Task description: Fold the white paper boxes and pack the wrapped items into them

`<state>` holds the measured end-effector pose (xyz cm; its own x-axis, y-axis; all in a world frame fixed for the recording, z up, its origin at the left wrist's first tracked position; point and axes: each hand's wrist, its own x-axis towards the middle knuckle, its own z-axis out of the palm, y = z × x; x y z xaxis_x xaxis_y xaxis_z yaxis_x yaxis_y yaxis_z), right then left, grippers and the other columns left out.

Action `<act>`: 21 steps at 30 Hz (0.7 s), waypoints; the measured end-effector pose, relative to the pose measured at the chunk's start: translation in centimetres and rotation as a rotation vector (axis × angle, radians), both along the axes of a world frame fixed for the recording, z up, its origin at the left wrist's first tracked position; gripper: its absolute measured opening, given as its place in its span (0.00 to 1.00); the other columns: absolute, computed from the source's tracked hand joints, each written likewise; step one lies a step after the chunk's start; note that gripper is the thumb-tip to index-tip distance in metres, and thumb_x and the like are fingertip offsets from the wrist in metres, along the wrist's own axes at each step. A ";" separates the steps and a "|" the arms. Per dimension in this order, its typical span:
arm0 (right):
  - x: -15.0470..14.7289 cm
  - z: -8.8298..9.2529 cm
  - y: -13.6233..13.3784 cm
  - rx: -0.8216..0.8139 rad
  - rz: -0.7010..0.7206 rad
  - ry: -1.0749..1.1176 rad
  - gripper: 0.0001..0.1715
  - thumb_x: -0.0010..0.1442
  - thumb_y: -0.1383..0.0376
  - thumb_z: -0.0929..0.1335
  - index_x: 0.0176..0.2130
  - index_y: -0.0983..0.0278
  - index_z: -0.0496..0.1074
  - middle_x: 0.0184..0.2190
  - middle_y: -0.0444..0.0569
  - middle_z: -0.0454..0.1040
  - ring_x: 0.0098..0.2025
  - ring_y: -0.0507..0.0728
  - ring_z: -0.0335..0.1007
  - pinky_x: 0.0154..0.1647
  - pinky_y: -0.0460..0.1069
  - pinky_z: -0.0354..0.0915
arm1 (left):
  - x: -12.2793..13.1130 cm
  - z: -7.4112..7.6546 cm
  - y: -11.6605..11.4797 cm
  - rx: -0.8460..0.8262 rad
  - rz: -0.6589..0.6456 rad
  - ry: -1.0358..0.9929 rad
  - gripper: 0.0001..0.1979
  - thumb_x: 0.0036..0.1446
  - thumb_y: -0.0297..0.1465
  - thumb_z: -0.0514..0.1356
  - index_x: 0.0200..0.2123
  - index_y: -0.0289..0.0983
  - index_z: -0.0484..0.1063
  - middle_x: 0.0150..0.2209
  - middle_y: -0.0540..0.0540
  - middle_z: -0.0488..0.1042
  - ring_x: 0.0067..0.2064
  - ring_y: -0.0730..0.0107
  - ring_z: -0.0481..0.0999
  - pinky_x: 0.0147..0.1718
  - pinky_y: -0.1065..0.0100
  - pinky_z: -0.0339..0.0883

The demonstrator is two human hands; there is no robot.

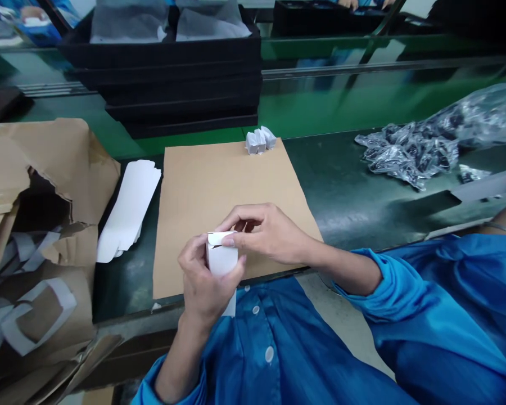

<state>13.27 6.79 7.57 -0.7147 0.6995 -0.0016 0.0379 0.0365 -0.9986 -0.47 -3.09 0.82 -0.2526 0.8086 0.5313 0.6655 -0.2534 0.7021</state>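
My left hand is wrapped around a small white cardboard box, held upright near the front edge of a brown cardboard sheet. My right hand pinches the flap at the top of that box with thumb and forefinger. Both hands are closed on the box. Blue sleeves cover my arms below.
A stack of flat white box blanks lies left of the sheet. A few folded white boxes stand at its far edge. A torn brown carton sits at left, black trays behind, and clear plastic bags of dark parts at right.
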 end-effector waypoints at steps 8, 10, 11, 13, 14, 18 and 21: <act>0.3 -1.0 0.0 0.247 0.030 0.021 0.06 0.61 0.65 0.71 0.38 0.65 0.79 0.38 0.49 0.79 0.42 0.54 0.75 0.45 0.50 0.69 | -0.5 0.8 -0.4 -0.241 0.040 0.183 0.47 0.52 0.39 0.66 0.69 0.41 0.45 0.61 0.32 0.66 0.56 0.45 0.74 0.44 0.52 0.76; 0.5 -1.3 0.1 0.287 0.079 0.045 0.08 0.63 0.65 0.70 0.42 0.64 0.78 0.41 0.49 0.79 0.44 0.54 0.74 0.47 0.50 0.69 | -0.6 0.9 -0.4 -0.266 0.023 0.159 0.44 0.53 0.40 0.65 0.68 0.40 0.48 0.61 0.32 0.66 0.57 0.46 0.74 0.46 0.52 0.76; 0.6 -1.5 0.0 0.279 0.093 0.056 0.10 0.63 0.64 0.69 0.44 0.64 0.78 0.43 0.50 0.78 0.45 0.54 0.74 0.45 0.50 0.70 | -0.7 0.9 -0.4 -0.272 0.019 0.143 0.43 0.53 0.40 0.65 0.68 0.40 0.50 0.61 0.33 0.67 0.56 0.46 0.74 0.46 0.52 0.76; 0.8 -2.0 0.0 0.258 0.087 0.081 0.12 0.64 0.64 0.69 0.46 0.63 0.77 0.44 0.50 0.77 0.46 0.53 0.74 0.43 0.49 0.71 | -0.7 0.9 -0.2 -0.282 0.003 0.122 0.41 0.53 0.41 0.65 0.67 0.40 0.52 0.61 0.33 0.67 0.56 0.47 0.75 0.46 0.52 0.76; 0.9 -2.2 -0.1 0.270 0.072 0.098 0.12 0.64 0.64 0.69 0.47 0.63 0.77 0.44 0.51 0.77 0.46 0.53 0.74 0.44 0.49 0.71 | -0.8 1.0 -0.1 -0.287 -0.014 0.119 0.41 0.53 0.41 0.64 0.66 0.41 0.52 0.61 0.33 0.67 0.56 0.47 0.75 0.46 0.51 0.76; 1.1 -3.3 -0.6 0.507 -0.009 0.152 0.13 0.67 0.65 0.66 0.47 0.66 0.77 0.46 0.54 0.77 0.50 0.54 0.74 0.52 0.52 0.72 | -0.7 1.2 0.4 -0.347 -0.099 0.102 0.39 0.53 0.38 0.64 0.65 0.40 0.53 0.60 0.33 0.67 0.55 0.48 0.76 0.45 0.53 0.77; 1.2 -4.0 -1.4 0.729 -0.079 0.115 0.15 0.69 0.67 0.63 0.48 0.70 0.76 0.48 0.59 0.78 0.54 0.55 0.73 0.55 0.51 0.71 | -0.6 1.3 0.5 -0.388 -0.142 0.030 0.38 0.53 0.36 0.64 0.65 0.41 0.54 0.59 0.35 0.68 0.52 0.52 0.77 0.42 0.57 0.77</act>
<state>14.46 5.38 3.52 -0.6301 0.5438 0.5543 -0.0354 0.6929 -0.7201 -1.07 -2.60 2.08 -0.1134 0.9761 0.1855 0.6647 -0.0642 0.7443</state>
